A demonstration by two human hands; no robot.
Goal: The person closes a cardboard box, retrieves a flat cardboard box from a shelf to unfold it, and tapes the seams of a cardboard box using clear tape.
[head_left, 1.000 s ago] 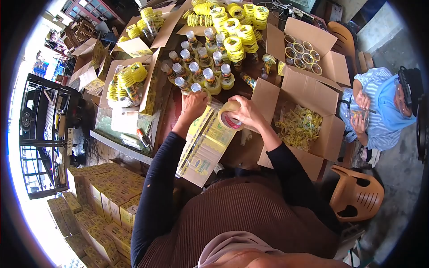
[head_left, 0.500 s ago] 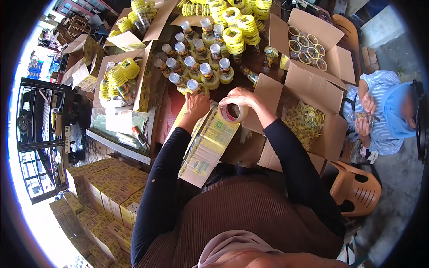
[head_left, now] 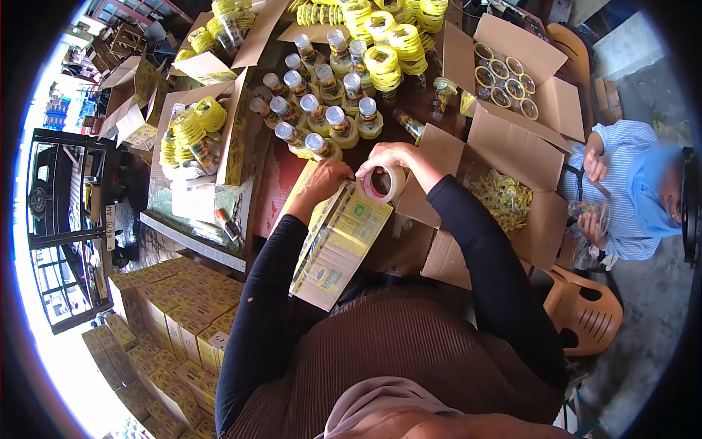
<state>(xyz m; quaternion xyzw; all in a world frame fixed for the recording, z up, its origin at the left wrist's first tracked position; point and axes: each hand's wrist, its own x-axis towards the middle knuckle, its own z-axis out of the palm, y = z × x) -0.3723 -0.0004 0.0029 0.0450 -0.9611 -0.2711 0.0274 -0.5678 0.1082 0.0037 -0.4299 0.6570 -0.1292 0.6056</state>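
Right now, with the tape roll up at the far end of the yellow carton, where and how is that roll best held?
Probably by its outer rim, from above and the right, as the right hand grips the tape roll: the ring stands on edge, its open core facing the camera. That leaves the strip free toward the carton, where the left hand presses.

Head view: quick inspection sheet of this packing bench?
Surface: dark table, mostly covered.
Job's things: tape roll at the far end of a printed yellow carton.
Clutter: capped jars, yellow rings, open boxes.
Grips: right hand holds the roll; left hand presses on the carton.
Cables: nothing seen.
Surroundings: co-worker seated right, carton stack lower left, plastic chair.
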